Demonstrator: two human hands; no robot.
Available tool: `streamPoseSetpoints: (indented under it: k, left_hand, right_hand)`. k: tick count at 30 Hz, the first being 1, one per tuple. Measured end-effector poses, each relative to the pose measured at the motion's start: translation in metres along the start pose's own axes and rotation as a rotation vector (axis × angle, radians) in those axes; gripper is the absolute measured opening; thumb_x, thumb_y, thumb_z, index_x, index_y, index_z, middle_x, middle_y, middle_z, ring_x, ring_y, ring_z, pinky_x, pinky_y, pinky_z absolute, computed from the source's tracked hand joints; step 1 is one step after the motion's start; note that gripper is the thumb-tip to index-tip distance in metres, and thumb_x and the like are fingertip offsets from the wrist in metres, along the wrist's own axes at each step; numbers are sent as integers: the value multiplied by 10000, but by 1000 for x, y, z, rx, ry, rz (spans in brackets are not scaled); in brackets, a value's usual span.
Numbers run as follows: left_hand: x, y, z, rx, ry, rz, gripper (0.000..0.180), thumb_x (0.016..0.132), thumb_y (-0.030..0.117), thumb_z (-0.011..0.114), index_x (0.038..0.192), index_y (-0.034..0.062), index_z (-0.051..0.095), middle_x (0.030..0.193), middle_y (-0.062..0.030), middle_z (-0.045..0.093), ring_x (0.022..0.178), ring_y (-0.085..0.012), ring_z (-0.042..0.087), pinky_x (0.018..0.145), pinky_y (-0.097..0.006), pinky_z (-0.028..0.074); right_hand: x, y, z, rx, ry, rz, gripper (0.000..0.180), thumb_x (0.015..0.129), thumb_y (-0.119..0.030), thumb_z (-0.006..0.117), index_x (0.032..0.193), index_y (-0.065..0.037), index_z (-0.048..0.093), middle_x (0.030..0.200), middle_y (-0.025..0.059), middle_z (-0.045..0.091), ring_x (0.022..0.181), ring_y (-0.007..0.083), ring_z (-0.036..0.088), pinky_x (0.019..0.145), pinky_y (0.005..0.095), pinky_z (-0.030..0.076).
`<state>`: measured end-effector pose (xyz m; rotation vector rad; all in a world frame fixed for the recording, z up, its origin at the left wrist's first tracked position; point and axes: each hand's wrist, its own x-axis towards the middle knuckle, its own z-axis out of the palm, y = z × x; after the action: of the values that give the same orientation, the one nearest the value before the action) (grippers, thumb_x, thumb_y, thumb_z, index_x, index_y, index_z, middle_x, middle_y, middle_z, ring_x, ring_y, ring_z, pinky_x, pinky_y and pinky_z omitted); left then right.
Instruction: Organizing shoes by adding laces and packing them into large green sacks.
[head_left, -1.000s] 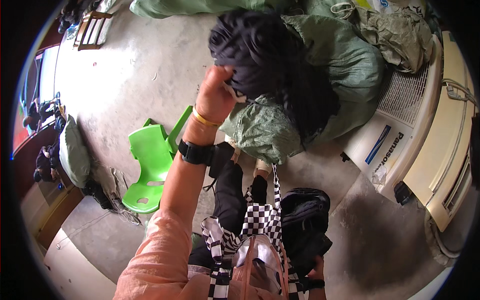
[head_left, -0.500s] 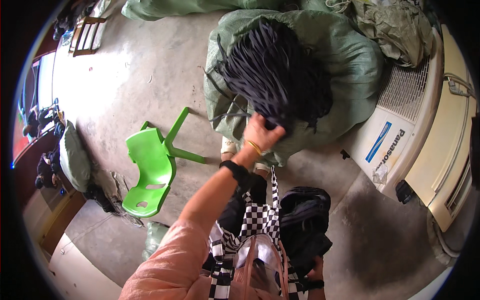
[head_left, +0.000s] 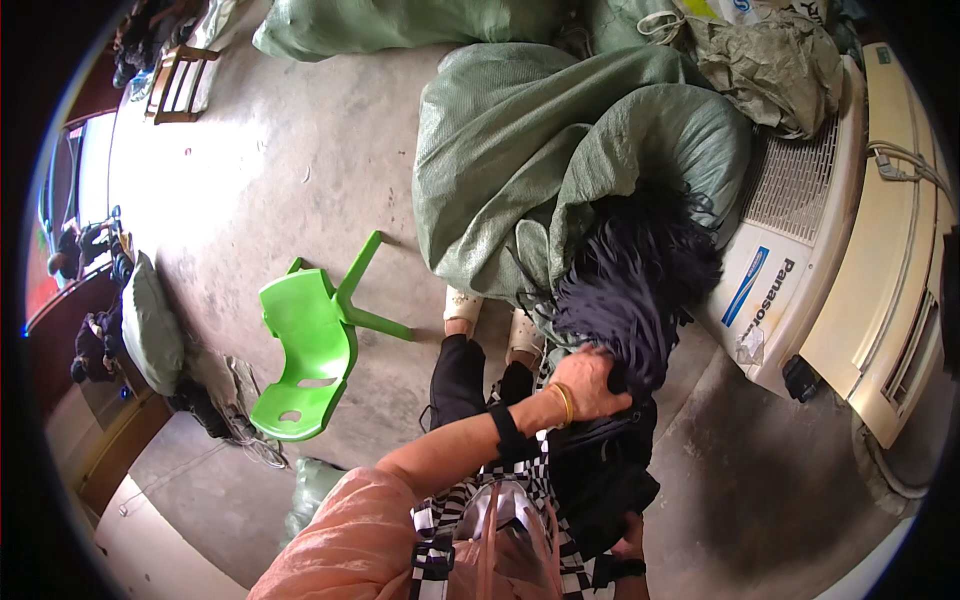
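left hand (head_left: pixel 588 384) gripping dark bundle (head_left: pixel 630 290), right hand (head_left: pixel 630 541) half hidden

Black strand bundle (head_left: pixel 630 300), apparently drooping.

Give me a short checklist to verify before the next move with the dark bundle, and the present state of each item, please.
1. Left hand grips the dark stringy bundle: ok.
2. Right hand holds the black bag: cannot tell, mostly hidden.
3. Black bag mouth open under the bundle: cannot tell.
4. Bundle free of the green sack: not ok, its top rests against the sack.
5. Feet free of the sack: not ok, they touch its edge.
6. Green chair apart from the person: ok, overturned to the left.
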<state>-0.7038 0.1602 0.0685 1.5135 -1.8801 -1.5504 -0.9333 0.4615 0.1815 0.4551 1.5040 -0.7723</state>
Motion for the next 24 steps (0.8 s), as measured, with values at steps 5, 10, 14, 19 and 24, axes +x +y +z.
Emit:
streamPoseSetpoints:
  k: [5, 10, 14, 19, 24]
  left_hand:
    - [60, -11, -45, -493, -95, -451, 622, 700, 502, 695, 911, -83, 682, 844, -246, 685, 843, -316, 695, 781, -391, 538]
    - [126, -45, -56, -10, 8, -559, 639, 729, 489, 658, 980, -98, 670, 998, -239, 701, 943, -370, 679, 864, -405, 528]
    - [119, -52, -44, 150, -113, -508, 684, 727, 517, 646, 1023, -99, 653, 1098, -242, 674, 1053, -370, 642, 929, -413, 505]
    - [106, -59, -16, 146, -12, -413, 774, 696, 530, 691, 1145, -94, 601, 1199, -243, 618, 1163, -338, 587, 993, -384, 472]
    - [104, -69, -26, 14, -24, -544, 778, 680, 482, 737, 1208, -73, 595, 1197, -259, 631, 1141, -355, 610, 989, -383, 489]
  right_hand:
    - [5, 4, -9, -40, 47, -33, 534, 790, -193, 707, 1277, -17, 578, 1274, 107, 618, 1174, 287, 595, 1050, 473, 471]
    - [-7, 1, -25, -411, 114, -230, 530, 795, -179, 642, 1295, -23, 563, 1268, 122, 617, 1161, 306, 600, 1053, 461, 469]
    - [-62, -58, 83, -120, 21, -150, 505, 855, -226, 625, 1314, -30, 542, 1258, 134, 619, 1155, 297, 603, 1042, 442, 474]
    - [-72, -112, 106, -373, -15, -283, 492, 847, -180, 626, 1302, -9, 554, 1230, 126, 634, 1130, 262, 611, 1014, 405, 480]
    - [-62, -148, 150, -611, -130, -391, 480, 838, -134, 627, 1290, 13, 565, 1203, 118, 649, 1104, 227, 619, 987, 368, 485]
